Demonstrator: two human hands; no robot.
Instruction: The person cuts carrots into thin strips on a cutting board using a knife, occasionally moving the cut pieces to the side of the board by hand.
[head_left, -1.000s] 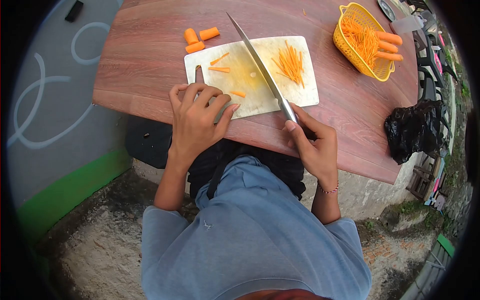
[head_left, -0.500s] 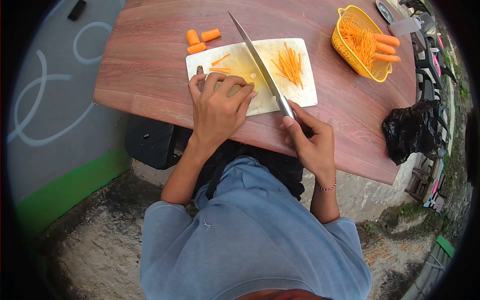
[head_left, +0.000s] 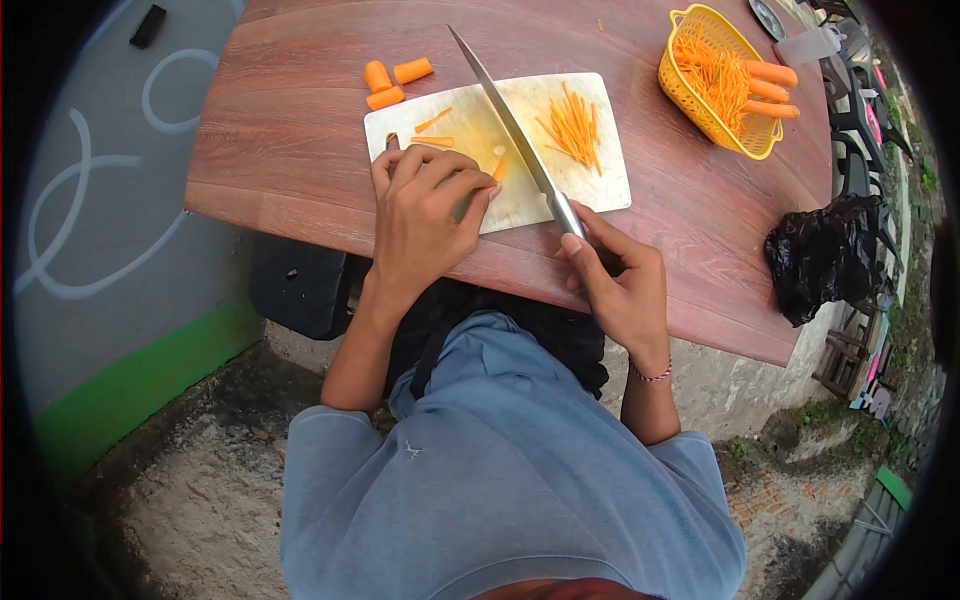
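Note:
My right hand (head_left: pixel 617 275) is closed round the handle of a long kitchen knife (head_left: pixel 508 120), whose blade points away over the white cutting board (head_left: pixel 612 180). At the board's near left, my left hand (head_left: pixel 425 215) pinches a small carrot slice (head_left: pixel 501 168) between thumb and fingertips, left of the blade. Just beyond that hand lie a thin carrot strip (head_left: pixel 433 120) and a second carrot strip (head_left: pixel 432 141). A pile of carrot matchsticks (head_left: pixel 575 128) rests on the board's right side. Several short carrot chunks (head_left: pixel 412 70) sit on the table past the board's far left corner.
On the wooden table (head_left: pixel 300 120), a yellow basket (head_left: pixel 690 105) at the far right holds shredded carrot (head_left: pixel 712 75) and whole carrots (head_left: pixel 772 91). Beyond it are a clear bottle (head_left: pixel 810 46) and a plate (head_left: pixel 767 18). A black plastic bag (head_left: pixel 825 260) hangs at the right edge.
The carrot slice now shows upright at my left fingertips, where it was mostly hidden before. My left hand has shifted slightly left; the knife stays in my right hand in nearly the same place.

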